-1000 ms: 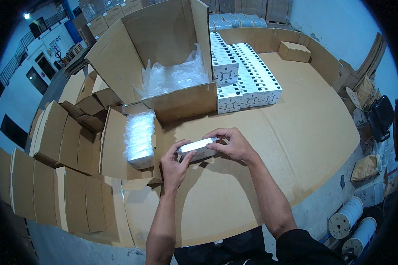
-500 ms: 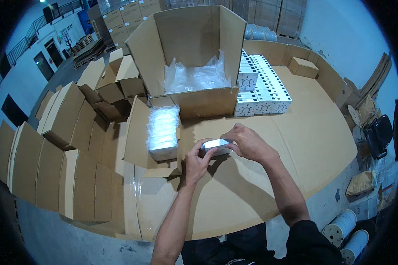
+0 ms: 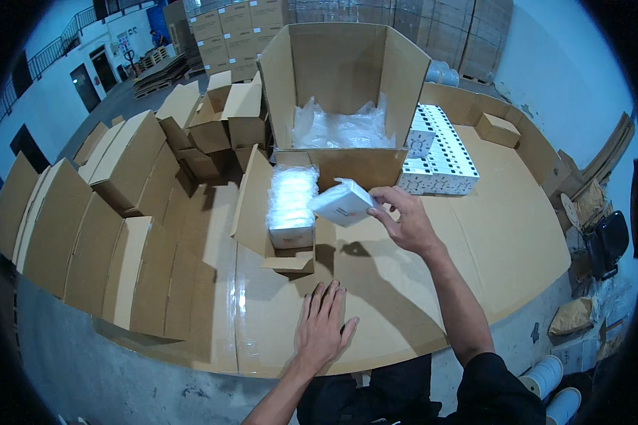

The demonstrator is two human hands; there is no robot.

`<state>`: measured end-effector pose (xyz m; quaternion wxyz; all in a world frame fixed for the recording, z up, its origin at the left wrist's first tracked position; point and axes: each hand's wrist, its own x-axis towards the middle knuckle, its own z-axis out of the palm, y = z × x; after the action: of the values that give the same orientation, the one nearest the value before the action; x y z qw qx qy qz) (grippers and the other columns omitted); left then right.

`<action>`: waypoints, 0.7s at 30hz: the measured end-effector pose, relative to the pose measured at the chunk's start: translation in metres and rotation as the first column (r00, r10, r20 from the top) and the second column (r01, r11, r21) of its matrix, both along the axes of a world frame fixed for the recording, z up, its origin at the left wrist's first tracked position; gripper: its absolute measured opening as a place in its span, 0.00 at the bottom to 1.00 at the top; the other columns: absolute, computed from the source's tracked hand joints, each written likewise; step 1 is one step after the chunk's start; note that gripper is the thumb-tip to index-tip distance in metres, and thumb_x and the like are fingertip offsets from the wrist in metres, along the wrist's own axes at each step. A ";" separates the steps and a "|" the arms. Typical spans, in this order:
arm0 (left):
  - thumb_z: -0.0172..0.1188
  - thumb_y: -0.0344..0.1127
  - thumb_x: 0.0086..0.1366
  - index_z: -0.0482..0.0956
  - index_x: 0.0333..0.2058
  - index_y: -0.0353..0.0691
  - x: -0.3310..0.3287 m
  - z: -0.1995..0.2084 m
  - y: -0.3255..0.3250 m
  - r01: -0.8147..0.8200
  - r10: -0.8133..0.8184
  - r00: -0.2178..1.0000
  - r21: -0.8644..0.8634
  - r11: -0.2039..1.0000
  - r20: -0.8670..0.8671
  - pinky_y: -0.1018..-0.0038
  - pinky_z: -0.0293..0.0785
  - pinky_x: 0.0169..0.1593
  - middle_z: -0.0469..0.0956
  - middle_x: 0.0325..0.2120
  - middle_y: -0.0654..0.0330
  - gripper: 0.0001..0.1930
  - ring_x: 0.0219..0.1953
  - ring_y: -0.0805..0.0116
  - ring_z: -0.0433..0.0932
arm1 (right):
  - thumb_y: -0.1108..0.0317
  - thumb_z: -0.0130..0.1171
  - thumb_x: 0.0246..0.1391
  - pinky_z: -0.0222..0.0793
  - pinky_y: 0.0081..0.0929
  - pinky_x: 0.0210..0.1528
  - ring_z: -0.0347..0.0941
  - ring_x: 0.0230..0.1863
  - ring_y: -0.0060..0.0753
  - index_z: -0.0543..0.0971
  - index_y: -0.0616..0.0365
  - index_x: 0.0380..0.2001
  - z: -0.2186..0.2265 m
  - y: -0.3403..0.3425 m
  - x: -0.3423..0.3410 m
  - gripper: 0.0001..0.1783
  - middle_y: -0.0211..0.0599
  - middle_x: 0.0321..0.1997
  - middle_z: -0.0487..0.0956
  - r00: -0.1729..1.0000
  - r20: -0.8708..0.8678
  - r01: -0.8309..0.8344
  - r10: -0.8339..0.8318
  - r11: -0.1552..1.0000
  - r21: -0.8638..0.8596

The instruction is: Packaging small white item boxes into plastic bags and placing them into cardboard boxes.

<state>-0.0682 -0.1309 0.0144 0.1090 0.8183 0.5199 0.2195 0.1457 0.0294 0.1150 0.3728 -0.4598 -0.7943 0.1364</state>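
Note:
My right hand (image 3: pixel 403 218) pinches a small white box (image 3: pixel 345 203) by its right edge and holds it tilted above the table. Clear plastic wrap shows at the top of this box. My left hand (image 3: pixel 325 324) lies flat on the cardboard-covered table (image 3: pixel 383 312), fingers stretched out and holding nothing. Just left of the held box stands an open brown carton (image 3: pixel 248 205), its flaps spread. Inside it sits a row of plastic-wrapped white boxes (image 3: pixel 293 202).
A large open carton (image 3: pixel 340 71) with clear plastic bags (image 3: pixel 344 127) stands at the back. Stacked white boxes (image 3: pixel 439 152) lie right of it. Several brown cartons (image 3: pixel 127 170) crowd the left side. A small brown box (image 3: pixel 498 129) rests by the table's far right edge.
My left hand has let go of the white box and come down flat on the table. My right hand has lifted the box up and away toward the open carton. The view has shifted slightly.

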 end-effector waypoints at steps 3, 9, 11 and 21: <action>0.58 0.51 0.66 0.64 0.64 0.34 -0.005 0.005 -0.012 -0.038 0.037 0.999 -0.036 0.999 -0.029 0.48 0.52 0.70 0.64 0.64 0.48 0.35 0.68 0.45 0.58 | 0.67 0.64 0.58 0.72 0.34 0.39 0.80 0.41 0.36 0.79 0.56 0.47 -0.001 0.004 -0.032 0.14 0.42 0.39 0.82 0.983 -0.165 -0.090 0.083 0.995 -0.035; 0.58 0.50 0.66 0.64 0.65 0.37 -0.005 0.006 -0.011 -0.065 0.063 0.997 -0.056 0.996 -0.035 0.49 0.52 0.70 0.66 0.61 0.49 0.34 0.65 0.45 0.61 | 0.67 0.65 0.57 0.72 0.40 0.43 0.78 0.41 0.46 0.78 0.58 0.45 0.000 0.009 -0.067 0.14 0.47 0.37 0.81 0.959 -0.112 -0.271 0.261 0.959 -0.084; 0.58 0.50 0.66 0.64 0.65 0.37 -0.004 0.005 -0.009 -0.068 0.067 0.997 -0.051 0.996 -0.025 0.49 0.52 0.70 0.66 0.62 0.48 0.34 0.65 0.45 0.61 | 0.67 0.64 0.57 0.72 0.41 0.44 0.78 0.42 0.49 0.78 0.58 0.46 0.005 0.014 -0.066 0.14 0.48 0.37 0.81 0.958 -0.056 -0.285 0.281 0.955 -0.082; 0.58 0.50 0.65 0.65 0.64 0.36 -0.005 0.008 -0.009 -0.063 0.063 0.998 -0.082 0.995 -0.009 0.49 0.52 0.70 0.66 0.63 0.48 0.34 0.64 0.45 0.61 | 0.70 0.60 0.58 0.74 0.47 0.46 0.78 0.43 0.55 0.74 0.65 0.46 0.015 0.009 -0.093 0.15 0.53 0.40 0.80 0.901 0.322 -0.318 0.290 0.947 0.036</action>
<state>-0.0733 -0.1398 0.0228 0.1341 0.7970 0.5544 0.1985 0.0532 0.0383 0.1301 0.2363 -0.3291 -0.9105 0.0831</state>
